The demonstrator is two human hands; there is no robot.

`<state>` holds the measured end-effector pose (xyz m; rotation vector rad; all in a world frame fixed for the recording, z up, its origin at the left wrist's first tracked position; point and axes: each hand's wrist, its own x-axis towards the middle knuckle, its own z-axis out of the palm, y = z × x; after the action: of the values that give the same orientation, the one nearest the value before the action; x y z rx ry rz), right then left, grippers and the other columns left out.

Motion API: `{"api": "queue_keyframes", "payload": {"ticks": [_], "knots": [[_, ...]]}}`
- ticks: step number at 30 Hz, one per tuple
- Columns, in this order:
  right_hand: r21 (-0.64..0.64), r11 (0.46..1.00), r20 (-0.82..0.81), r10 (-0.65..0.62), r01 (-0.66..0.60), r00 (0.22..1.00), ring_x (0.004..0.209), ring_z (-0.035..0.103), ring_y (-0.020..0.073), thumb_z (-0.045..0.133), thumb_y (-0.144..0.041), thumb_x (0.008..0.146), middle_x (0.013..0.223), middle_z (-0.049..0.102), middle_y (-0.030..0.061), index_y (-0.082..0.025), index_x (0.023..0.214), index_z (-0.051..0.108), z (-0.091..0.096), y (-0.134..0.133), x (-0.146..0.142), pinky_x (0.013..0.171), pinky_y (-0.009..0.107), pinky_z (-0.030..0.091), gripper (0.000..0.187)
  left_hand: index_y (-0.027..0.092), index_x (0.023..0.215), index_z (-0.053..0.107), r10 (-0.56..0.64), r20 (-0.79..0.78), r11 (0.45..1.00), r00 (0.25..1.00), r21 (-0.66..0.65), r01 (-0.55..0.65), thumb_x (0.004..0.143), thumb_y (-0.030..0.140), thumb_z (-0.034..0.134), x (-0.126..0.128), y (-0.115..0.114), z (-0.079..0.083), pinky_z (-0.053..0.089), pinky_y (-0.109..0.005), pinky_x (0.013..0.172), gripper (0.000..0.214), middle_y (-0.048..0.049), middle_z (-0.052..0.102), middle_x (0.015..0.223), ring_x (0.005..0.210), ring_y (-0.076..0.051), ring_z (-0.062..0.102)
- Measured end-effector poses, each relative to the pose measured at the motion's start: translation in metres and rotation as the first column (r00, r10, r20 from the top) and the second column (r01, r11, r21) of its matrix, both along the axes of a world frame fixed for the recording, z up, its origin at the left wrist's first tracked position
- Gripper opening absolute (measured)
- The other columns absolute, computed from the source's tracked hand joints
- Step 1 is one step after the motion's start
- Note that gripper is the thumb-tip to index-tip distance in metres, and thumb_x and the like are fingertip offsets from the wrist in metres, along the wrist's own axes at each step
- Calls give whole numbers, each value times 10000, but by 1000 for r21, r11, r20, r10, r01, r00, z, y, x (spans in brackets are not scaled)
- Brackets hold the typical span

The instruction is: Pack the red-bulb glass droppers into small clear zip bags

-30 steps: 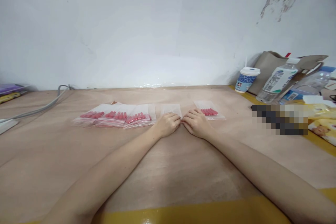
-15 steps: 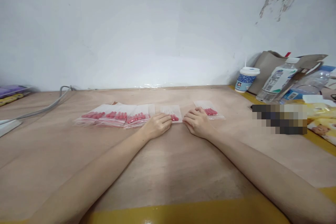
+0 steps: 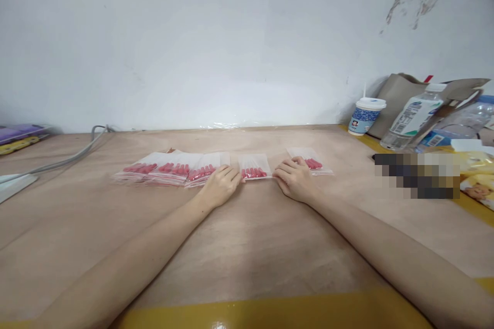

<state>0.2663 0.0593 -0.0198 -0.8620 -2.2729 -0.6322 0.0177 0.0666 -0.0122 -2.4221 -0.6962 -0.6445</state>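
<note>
A small clear zip bag [image 3: 253, 162] lies flat on the table with several red-ended pieces in it; their exact kind is too small to tell. My left hand [image 3: 223, 185] is closed at the bag's near left corner, its fingertips pinching the edge. At the near right corner, my right hand [image 3: 294, 179] has its fingers curled together on the same edge. Left of my left hand sits a row of overlapping similar bags [image 3: 172, 167]. Another filled bag [image 3: 311, 161] lies just behind my right hand, partly covered by it.
On the right stand a blue paper cup [image 3: 363, 118] with a straw, a plastic bottle [image 3: 415, 117] and a grey bag [image 3: 389, 97]. A blurred-out dark object [image 3: 419, 175] lies nearer. A grey cable [image 3: 73, 157] runs along the left; a white wall rises behind.
My left hand has slid left along the near edge to the middle bag's corner, uncovering more of its red pieces. My right hand stays at the right corner.
</note>
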Motion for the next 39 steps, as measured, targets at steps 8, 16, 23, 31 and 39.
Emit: {"api": "queue_keyframes", "payload": {"ticks": [8,16,23,31,39], "knots": [[35,997,106,-77,74,991,749,528,161,458,-135,834,863,660,51,-176,807,615,-3,4,-15,685,300,307,164,167,1143,547,-16,86,995,996,-96,25,837,452,527,-8,-5,5,333,-442,1000,418,-101,594,1150,1132,-256,491],[93,947,-108,-298,308,948,720,566,166,375,-99,822,972,646,109,-152,845,561,-4,21,37,600,267,362,195,118,1234,490,353,22,915,935,-218,-340,818,564,455,-53,6,12,281,-535,1000,611,-180,513,1246,1181,-326,440],[-36,862,-192,-502,505,843,737,576,207,410,-126,775,948,642,123,-156,884,560,-5,19,103,580,291,366,188,173,1170,560,219,-105,948,970,-211,-236,869,430,436,-53,6,15,347,-477,976,415,-140,531,1229,1146,-288,479],[1,859,-112,-509,512,854,852,542,265,536,-401,710,902,630,111,-152,873,591,-2,-8,102,689,351,350,302,190,768,654,97,-165,985,982,-126,-118,886,160,419,-22,9,17,296,-480,1016,265,-52,672,821,924,-209,583],[-130,991,28,6,-2,1000,875,549,197,511,-249,798,972,618,92,-161,964,583,4,-7,8,769,332,370,201,197,928,632,116,-13,968,993,-222,-116,909,268,451,35,6,0,384,-440,907,196,-45,667,997,912,-216,600]]}}
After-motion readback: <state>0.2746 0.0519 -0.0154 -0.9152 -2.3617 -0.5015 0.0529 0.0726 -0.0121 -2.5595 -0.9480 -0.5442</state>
